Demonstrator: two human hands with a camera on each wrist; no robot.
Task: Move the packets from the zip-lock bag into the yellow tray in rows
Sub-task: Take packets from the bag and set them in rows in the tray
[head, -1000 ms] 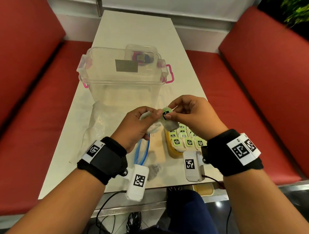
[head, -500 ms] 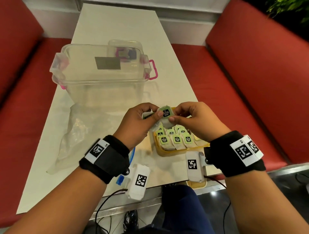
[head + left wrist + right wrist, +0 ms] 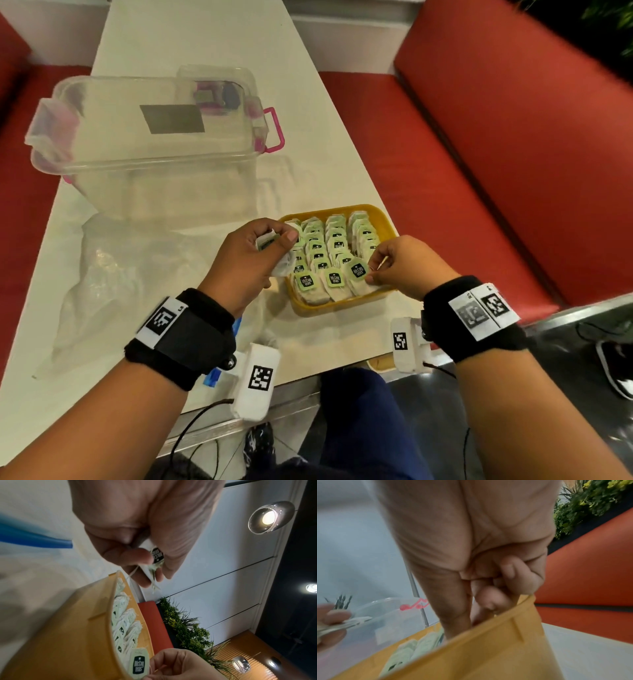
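The yellow tray [image 3: 385, 219] sits near the table's front edge, filled with rows of green-labelled tea packets [image 3: 317, 248]. My right hand [image 3: 373, 270] pinches one packet [image 3: 357, 272] at the near right end of the front row, low inside the tray. My left hand [image 3: 279, 238] hovers over the tray's left rim and grips a small bunch of packets [image 3: 157, 555]. The clear zip-lock bag [image 3: 113, 274] lies flat on the table to the left, partly under my left wrist. In the right wrist view my fingers [image 3: 489, 601] dip behind the tray wall [image 3: 488, 649].
A clear lidded plastic box [image 3: 147, 144] with pink latches stands behind the bag and tray. Red bench seats [image 3: 462, 171] flank the white table [image 3: 191, 37]. The tray lies close to the table's right and front edges.
My hands have parted. The right hand has carried one packet away from the left hand's bunch and down into the tray's near right corner. The left hand has stayed above the tray's left side.
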